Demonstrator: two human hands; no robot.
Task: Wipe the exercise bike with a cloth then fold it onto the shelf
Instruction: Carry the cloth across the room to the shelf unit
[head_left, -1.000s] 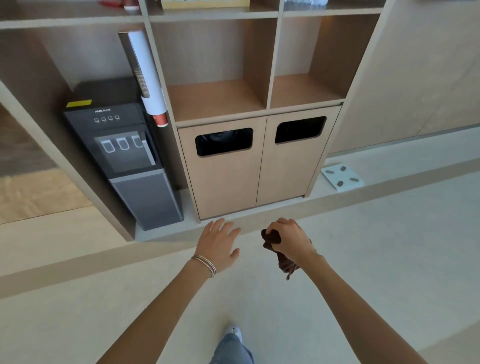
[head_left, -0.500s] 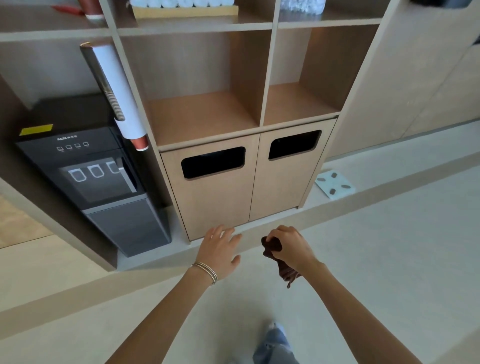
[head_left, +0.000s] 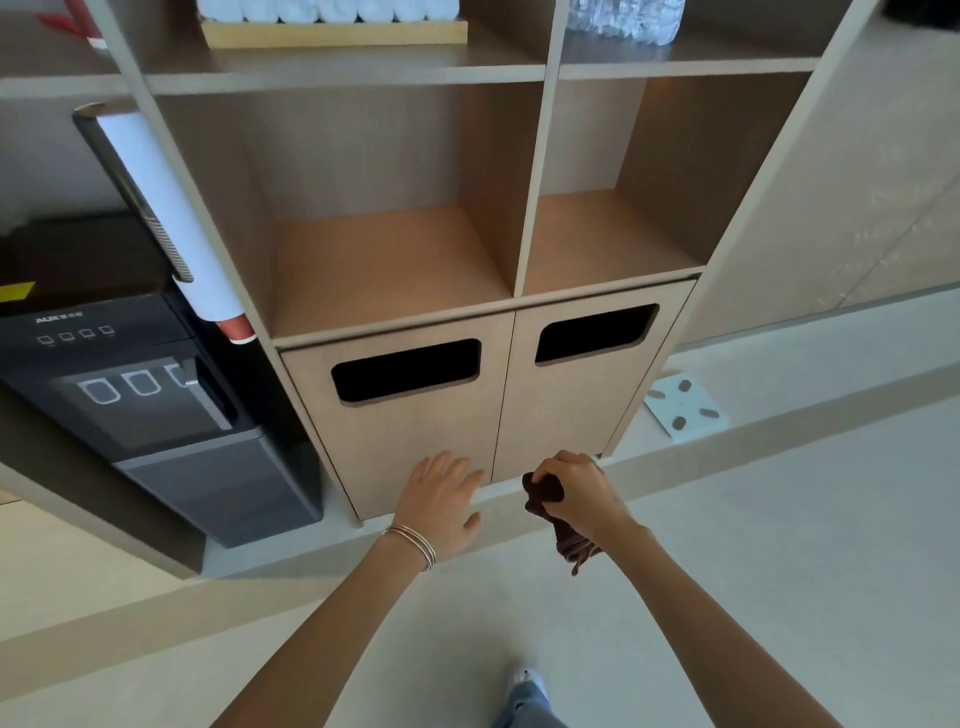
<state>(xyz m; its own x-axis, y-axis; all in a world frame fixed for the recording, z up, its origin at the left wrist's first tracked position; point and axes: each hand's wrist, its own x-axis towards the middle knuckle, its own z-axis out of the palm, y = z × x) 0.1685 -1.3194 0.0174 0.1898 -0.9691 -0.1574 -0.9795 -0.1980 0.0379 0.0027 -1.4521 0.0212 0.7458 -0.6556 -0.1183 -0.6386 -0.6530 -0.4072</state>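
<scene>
The wiping looks finished, since no exercise bike is in view, and the step in hand seems to be bringing the cloth to the shelf. The left hand (head_left: 441, 499) is empty, fingers spread, reaching toward the cabinet below. The right hand (head_left: 576, 493) is clenched on the cloth (head_left: 569, 540), a dark brown bunched wad dangling limp under the fist. Next both hands should spread and fold it, then lay it in the bare shelf (head_left: 384, 270) above.
</scene>
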